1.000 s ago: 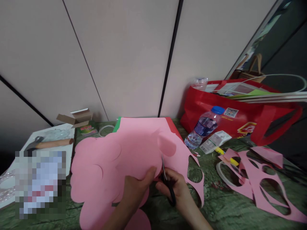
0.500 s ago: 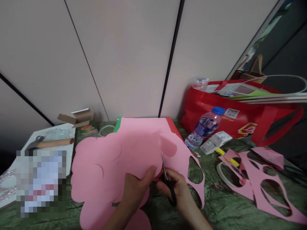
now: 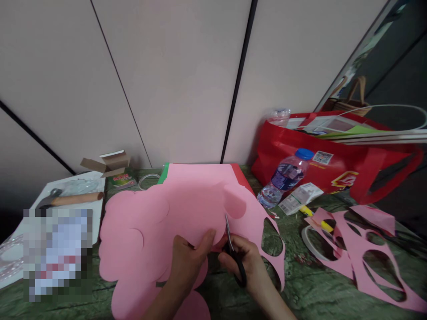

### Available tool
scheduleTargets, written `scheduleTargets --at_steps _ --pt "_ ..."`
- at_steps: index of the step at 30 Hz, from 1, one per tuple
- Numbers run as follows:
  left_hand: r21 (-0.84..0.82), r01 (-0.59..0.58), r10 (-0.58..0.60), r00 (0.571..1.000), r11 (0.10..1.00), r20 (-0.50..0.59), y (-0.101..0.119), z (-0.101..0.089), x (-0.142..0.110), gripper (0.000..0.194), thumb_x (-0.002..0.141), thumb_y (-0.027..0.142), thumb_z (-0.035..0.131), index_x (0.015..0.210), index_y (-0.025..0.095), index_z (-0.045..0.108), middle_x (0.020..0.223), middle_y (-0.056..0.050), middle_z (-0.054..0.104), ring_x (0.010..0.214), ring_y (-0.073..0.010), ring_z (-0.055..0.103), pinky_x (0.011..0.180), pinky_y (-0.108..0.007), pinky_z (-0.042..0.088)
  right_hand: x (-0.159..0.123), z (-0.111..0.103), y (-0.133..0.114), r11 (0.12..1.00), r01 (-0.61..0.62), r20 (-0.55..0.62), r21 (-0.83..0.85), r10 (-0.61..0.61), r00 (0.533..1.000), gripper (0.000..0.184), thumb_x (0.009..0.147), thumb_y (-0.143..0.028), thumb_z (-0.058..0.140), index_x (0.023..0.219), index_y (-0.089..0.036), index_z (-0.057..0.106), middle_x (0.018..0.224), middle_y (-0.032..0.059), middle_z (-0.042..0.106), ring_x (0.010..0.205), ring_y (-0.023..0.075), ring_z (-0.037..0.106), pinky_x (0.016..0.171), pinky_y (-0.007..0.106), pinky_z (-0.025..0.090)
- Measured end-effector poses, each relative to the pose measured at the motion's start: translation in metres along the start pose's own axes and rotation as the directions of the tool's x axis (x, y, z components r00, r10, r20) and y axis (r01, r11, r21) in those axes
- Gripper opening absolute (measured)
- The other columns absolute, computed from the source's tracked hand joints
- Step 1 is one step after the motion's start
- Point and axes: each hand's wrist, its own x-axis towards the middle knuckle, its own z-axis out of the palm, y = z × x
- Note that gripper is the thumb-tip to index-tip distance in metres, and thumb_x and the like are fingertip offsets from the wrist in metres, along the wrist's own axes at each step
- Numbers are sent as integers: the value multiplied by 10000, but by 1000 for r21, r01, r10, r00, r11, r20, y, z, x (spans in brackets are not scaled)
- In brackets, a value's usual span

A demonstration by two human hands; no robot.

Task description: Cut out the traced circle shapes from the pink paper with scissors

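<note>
A large sheet of pink paper (image 3: pixel 193 206) is pinched along its near edge by my left hand (image 3: pixel 188 255), thumb on top. My right hand (image 3: pixel 245 258) is closed around the black handles of a pair of scissors (image 3: pixel 237 262). Their metal blades point away from me and meet the sheet at a curved cut edge. Rounded pink paper pieces (image 3: pixel 123 249) lie overlapping to the left and below. Under the sheet, more pink paper with oval cut-outs (image 3: pixel 278 233) shows at the right.
Pink paper offcuts (image 3: pixel 356 262) and a tape roll (image 3: pixel 312 244) lie at right. Behind them are a water bottle (image 3: pixel 283 178), a small white box (image 3: pixel 300 198) and a red bag (image 3: pixel 333 164). A hammer (image 3: pixel 75 198) and an opened carton (image 3: pixel 122 178) sit left. A wall panel (image 3: pixel 180 80) bounds the back.
Almost nothing differs. My left hand has shifted very slightly up and left on the paper, while the scissors stay at nearly the same spot.
</note>
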Motion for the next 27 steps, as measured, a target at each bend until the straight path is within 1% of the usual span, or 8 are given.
scheduleTargets --at_steps 4,9,12,16,19,23,27 --pt "-27 6 -5 1000 1000 13 2 0 0 470 626 419 599 280 188 382 286 23 384 324 -104 391 368 -236 322 0 0 -1 1000 -11 -1 0 11 1000 237 571 -342 751 632 -172 598 459 -59 439 384 79 324 359 203 230" --pt "-16 10 -10 1000 1000 -11 -1 1 0 479 621 428 606 274 191 376 276 21 371 323 -109 394 363 -239 324 1 1 -4 1000 -6 -8 0 6 1000 234 577 -345 744 611 -168 595 444 -60 428 389 80 319 363 208 230" --pt "-11 4 -4 1000 1000 -2 -3 1 0 484 627 439 600 279 191 372 283 18 372 325 -109 395 357 -238 308 0 1 -6 1000 -22 -5 20 23 1000 241 572 -340 752 603 -162 593 433 -64 426 382 77 318 367 206 231" --pt "-1 19 -19 1000 1000 -5 -3 1 0 492 630 456 589 283 192 359 289 21 357 331 -103 380 360 -235 294 0 2 -5 999 -41 -6 19 41 999 258 565 -351 765 605 -159 597 431 -59 455 374 76 330 364 203 238" --pt "-2 30 -30 1000 1000 -5 -2 1 0 496 620 458 596 276 191 357 285 25 351 326 -96 366 367 -234 299 -1 2 -3 998 -52 -13 27 52 999 269 570 -373 762 596 -161 599 429 -63 446 372 74 325 362 200 245" --pt "12 13 -13 1000 1000 -23 -3 2 1 505 621 452 593 267 197 341 276 24 351 316 -99 372 370 -239 302 -2 2 -5 997 -59 8 54 59 998 278 564 -390 759 612 -163 607 442 -62 449 368 75 332 360 199 253" --pt "37 0 1 1000 999 -30 -3 2 1 514 633 463 578 263 201 336 275 24 349 315 -101 378 368 -238 300 -2 1 -7 997 -61 22 36 60 998 261 583 -377 748 601 -164 598 446 -60 449 379 77 340 369 197 269"
